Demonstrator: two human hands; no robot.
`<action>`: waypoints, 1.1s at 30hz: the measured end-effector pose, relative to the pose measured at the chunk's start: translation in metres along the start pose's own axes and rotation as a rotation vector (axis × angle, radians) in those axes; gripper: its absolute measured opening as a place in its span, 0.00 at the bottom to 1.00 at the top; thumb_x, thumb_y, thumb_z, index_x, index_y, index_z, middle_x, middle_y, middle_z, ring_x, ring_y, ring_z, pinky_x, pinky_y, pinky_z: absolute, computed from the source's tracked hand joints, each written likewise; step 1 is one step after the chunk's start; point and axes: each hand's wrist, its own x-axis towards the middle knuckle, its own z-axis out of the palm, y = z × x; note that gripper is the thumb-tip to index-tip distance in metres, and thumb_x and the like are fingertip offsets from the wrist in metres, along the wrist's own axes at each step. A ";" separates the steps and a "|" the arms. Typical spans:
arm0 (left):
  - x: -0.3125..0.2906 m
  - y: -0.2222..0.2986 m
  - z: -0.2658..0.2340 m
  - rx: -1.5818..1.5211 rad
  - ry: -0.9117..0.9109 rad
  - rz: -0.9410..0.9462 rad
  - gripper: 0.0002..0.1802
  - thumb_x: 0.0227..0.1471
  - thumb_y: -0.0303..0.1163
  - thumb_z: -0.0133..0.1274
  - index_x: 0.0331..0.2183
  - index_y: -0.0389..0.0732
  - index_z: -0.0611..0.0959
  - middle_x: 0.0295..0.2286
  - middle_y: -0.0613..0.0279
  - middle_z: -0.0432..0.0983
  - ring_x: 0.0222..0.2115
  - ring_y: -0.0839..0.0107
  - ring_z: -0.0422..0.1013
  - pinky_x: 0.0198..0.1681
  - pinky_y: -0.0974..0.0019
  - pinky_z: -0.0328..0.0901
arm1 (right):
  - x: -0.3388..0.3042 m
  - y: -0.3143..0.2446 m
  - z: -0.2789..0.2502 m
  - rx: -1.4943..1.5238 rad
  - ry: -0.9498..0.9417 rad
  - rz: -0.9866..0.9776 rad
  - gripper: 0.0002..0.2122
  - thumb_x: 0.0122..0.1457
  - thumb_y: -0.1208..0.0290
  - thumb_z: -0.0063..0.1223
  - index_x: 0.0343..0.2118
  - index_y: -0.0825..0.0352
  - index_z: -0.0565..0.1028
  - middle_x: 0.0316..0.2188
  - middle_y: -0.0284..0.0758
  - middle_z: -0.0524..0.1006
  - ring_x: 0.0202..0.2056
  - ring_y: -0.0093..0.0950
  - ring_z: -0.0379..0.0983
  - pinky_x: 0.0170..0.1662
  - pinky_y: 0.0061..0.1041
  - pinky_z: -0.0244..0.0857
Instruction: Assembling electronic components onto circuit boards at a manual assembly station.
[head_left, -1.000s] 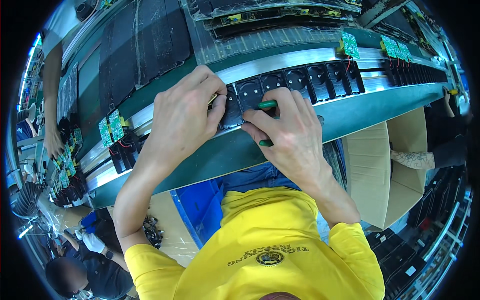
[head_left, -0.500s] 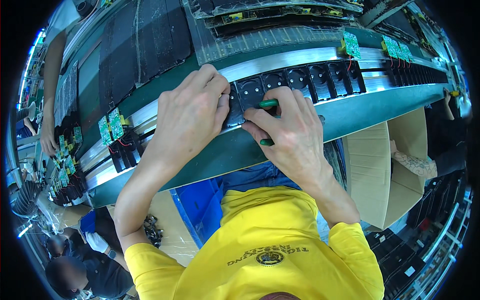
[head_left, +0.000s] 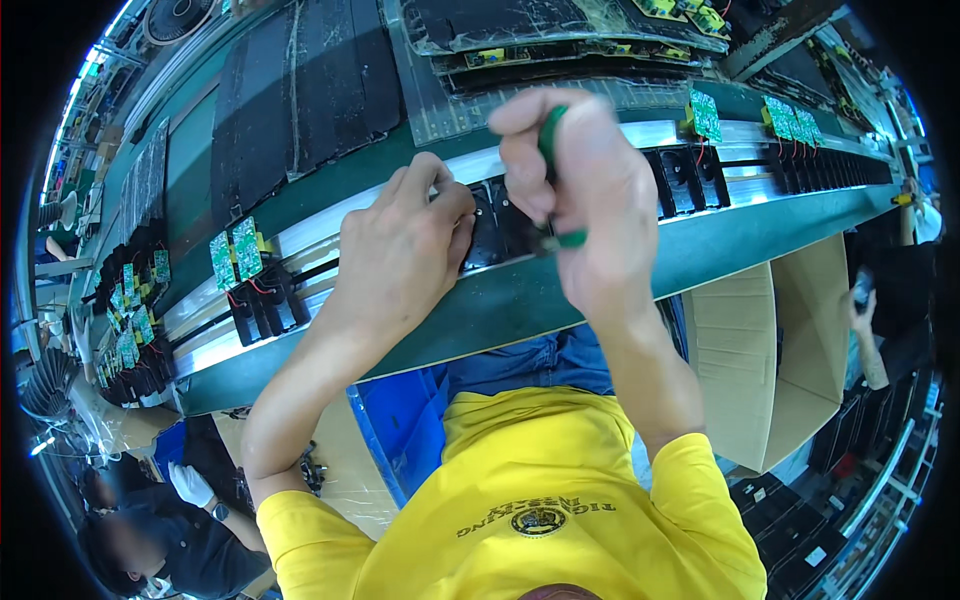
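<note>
Screwdriver [head_left: 552,150], green, upright in my closed right hand [head_left: 590,200]; black housing [head_left: 500,225] directly beneath, probably pinned by my left hand [head_left: 400,250], fingers curled.

Right hand [head_left: 590,200] lifted off black housing [head_left: 500,225], green-handled tool [head_left: 552,170] now raised upright.
</note>
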 end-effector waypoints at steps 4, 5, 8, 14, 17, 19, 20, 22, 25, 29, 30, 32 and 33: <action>-0.002 0.001 0.007 0.000 0.007 -0.036 0.03 0.60 0.26 0.68 0.36 0.40 0.89 0.42 0.58 0.74 0.35 0.59 0.80 0.31 0.57 0.73 | 0.023 0.037 0.006 0.341 0.089 0.040 0.17 0.84 0.53 0.49 0.53 0.65 0.78 0.33 0.28 0.72 0.31 0.20 0.63 0.36 0.23 0.60; -0.003 0.001 0.007 -0.003 0.003 -0.041 0.03 0.60 0.26 0.68 0.36 0.40 0.89 0.42 0.58 0.74 0.35 0.59 0.80 0.31 0.56 0.73 | 0.026 0.044 0.008 0.332 0.098 0.041 0.19 0.85 0.51 0.45 0.51 0.65 0.77 0.32 0.28 0.71 0.30 0.20 0.62 0.36 0.22 0.59; -0.003 -0.001 0.007 -0.029 -0.003 -0.037 0.04 0.59 0.27 0.68 0.37 0.40 0.90 0.42 0.57 0.74 0.35 0.58 0.80 0.32 0.54 0.74 | 0.029 0.057 0.016 0.325 0.142 0.050 0.20 0.86 0.51 0.40 0.46 0.63 0.77 0.31 0.28 0.71 0.30 0.18 0.61 0.35 0.22 0.57; -0.009 -0.006 0.006 -0.044 0.002 -0.064 0.11 0.55 0.25 0.69 0.42 0.38 0.91 0.47 0.55 0.78 0.35 0.49 0.81 0.36 0.52 0.75 | 0.041 0.070 0.036 -0.007 0.169 -0.096 0.10 0.80 0.66 0.47 0.43 0.65 0.77 0.31 0.29 0.72 0.33 0.23 0.64 0.39 0.27 0.62; -0.008 -0.014 0.015 -0.043 -0.031 -0.115 0.13 0.55 0.25 0.69 0.43 0.35 0.91 0.51 0.53 0.80 0.37 0.47 0.82 0.39 0.51 0.75 | 0.038 0.053 0.040 0.061 0.182 0.059 0.10 0.79 0.67 0.50 0.39 0.65 0.76 0.33 0.29 0.73 0.36 0.22 0.64 0.42 0.27 0.63; -0.005 -0.012 0.020 -0.099 -0.032 -0.092 0.13 0.55 0.25 0.69 0.44 0.34 0.91 0.53 0.52 0.80 0.38 0.46 0.82 0.39 0.51 0.75 | 0.042 0.060 0.029 0.020 0.178 0.053 0.10 0.78 0.66 0.51 0.38 0.65 0.75 0.34 0.29 0.72 0.35 0.22 0.63 0.42 0.27 0.63; -0.007 -0.011 0.015 -0.114 -0.034 -0.116 0.13 0.55 0.25 0.69 0.44 0.34 0.91 0.54 0.51 0.81 0.38 0.46 0.82 0.39 0.51 0.75 | 0.042 0.066 0.030 0.015 0.186 0.043 0.10 0.78 0.66 0.51 0.38 0.65 0.75 0.34 0.29 0.72 0.35 0.22 0.63 0.42 0.27 0.63; -0.003 -0.006 0.015 -0.159 -0.035 -0.149 0.14 0.55 0.24 0.69 0.44 0.33 0.91 0.57 0.50 0.81 0.39 0.45 0.83 0.40 0.51 0.75 | 0.039 0.076 0.022 -0.011 0.069 -0.071 0.08 0.77 0.69 0.54 0.39 0.66 0.76 0.33 0.28 0.73 0.33 0.21 0.63 0.39 0.26 0.62; -0.006 -0.001 0.012 -0.151 -0.062 -0.162 0.16 0.56 0.25 0.70 0.47 0.33 0.91 0.56 0.50 0.83 0.39 0.44 0.84 0.41 0.51 0.75 | 0.036 0.070 0.024 0.054 0.124 -0.059 0.06 0.75 0.70 0.55 0.40 0.66 0.77 0.34 0.28 0.74 0.33 0.21 0.63 0.37 0.25 0.61; -0.016 -0.026 0.018 -0.126 -0.103 -0.178 0.24 0.56 0.26 0.70 0.55 0.35 0.89 0.47 0.52 0.88 0.37 0.43 0.84 0.42 0.51 0.75 | 0.014 0.009 0.020 0.107 0.030 -0.063 0.06 0.72 0.72 0.61 0.47 0.65 0.83 0.39 0.28 0.77 0.34 0.20 0.66 0.37 0.24 0.62; -0.008 0.001 -0.007 -0.573 -0.079 -0.345 0.21 0.57 0.28 0.68 0.53 0.36 0.88 0.40 0.54 0.88 0.37 0.43 0.85 0.42 0.51 0.75 | 0.002 -0.001 0.017 -0.134 0.016 -0.235 0.13 0.68 0.69 0.68 0.54 0.61 0.85 0.44 0.30 0.77 0.35 0.24 0.68 0.39 0.25 0.66; 0.028 0.021 -0.054 -0.508 -0.365 -0.321 0.15 0.56 0.28 0.66 0.47 0.38 0.87 0.38 0.55 0.88 0.38 0.45 0.84 0.42 0.51 0.75 | -0.023 -0.017 -0.008 -0.843 -0.083 -0.405 0.15 0.63 0.65 0.74 0.53 0.56 0.88 0.47 0.33 0.77 0.36 0.29 0.71 0.42 0.28 0.70; 0.033 0.014 -0.057 -0.244 -0.423 -0.155 0.15 0.56 0.28 0.65 0.46 0.39 0.87 0.40 0.55 0.87 0.38 0.46 0.84 0.43 0.51 0.76 | -0.035 -0.020 -0.015 -1.055 -0.193 -0.314 0.14 0.62 0.64 0.75 0.50 0.54 0.89 0.47 0.33 0.76 0.38 0.31 0.72 0.43 0.30 0.71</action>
